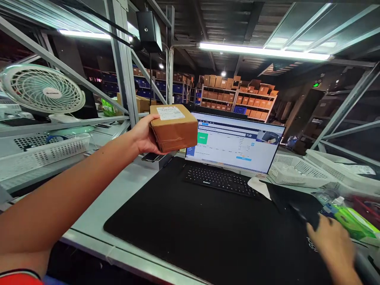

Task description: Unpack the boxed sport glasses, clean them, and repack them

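Observation:
My left hand (pixel 148 136) is stretched forward and closed around a small taped cardboard box (pixel 178 132), held up in the air in front of the monitor's left edge. A white printed label (pixel 170 113) lies on the box's top face. At the right edge of the black desk mat (pixel 208 221), my right hand (pixel 332 239) is low and slightly blurred, with its fingers curled. A dark object (pixel 310 219) shows at its fingertips, too unclear to name.
A lit monitor (pixel 231 140) stands behind a black keyboard (pixel 219 180). White plastic baskets (pixel 292 170) and a green packet (pixel 353 223) sit on the right. On the left are a fan (pixel 44 89), a metal post (pixel 120 59) and a phone (pixel 151 157) on a box.

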Motion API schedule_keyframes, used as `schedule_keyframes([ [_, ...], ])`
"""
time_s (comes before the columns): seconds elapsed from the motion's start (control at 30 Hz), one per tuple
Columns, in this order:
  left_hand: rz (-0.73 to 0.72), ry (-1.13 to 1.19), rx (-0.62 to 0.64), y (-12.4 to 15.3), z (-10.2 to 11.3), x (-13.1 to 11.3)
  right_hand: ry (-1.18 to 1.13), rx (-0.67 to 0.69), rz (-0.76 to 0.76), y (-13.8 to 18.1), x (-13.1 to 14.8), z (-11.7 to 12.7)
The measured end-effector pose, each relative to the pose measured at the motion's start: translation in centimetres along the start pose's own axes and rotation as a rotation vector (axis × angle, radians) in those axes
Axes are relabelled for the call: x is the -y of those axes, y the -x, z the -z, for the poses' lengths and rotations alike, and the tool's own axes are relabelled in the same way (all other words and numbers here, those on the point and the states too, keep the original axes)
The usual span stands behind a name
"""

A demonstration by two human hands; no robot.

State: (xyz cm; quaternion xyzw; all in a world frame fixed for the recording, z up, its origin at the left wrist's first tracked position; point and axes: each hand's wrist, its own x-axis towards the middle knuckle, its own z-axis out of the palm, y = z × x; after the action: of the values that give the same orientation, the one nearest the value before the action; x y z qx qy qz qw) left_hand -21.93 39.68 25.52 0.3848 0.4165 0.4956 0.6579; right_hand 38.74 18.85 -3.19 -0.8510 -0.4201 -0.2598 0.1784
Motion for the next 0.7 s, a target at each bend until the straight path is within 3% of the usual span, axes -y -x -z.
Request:
schedule_keyframes([
  [0.1, -0.018, -0.029, 0.019, 0.0, -0.8, -0.6, 0.065, -0.018, 0.108, 1.2, 4.7, -1.8],
  [0.17, -0.027, -0.052, 0.032, 0.2, -1.2, -0.7, 0.033, -0.014, 0.144, 2.1, 5.7, -3.2],
  [0.37, -0.039, -0.057, 0.023, 0.6, -0.9, -0.7, -0.097, -0.005, 0.250, 3.7, 3.5, -6.9],
  [0.7, -0.036, -0.092, -0.051, 1.0, -0.3, -0.9, -0.142, -0.027, 0.329, 3.4, 0.9, -11.8],
])
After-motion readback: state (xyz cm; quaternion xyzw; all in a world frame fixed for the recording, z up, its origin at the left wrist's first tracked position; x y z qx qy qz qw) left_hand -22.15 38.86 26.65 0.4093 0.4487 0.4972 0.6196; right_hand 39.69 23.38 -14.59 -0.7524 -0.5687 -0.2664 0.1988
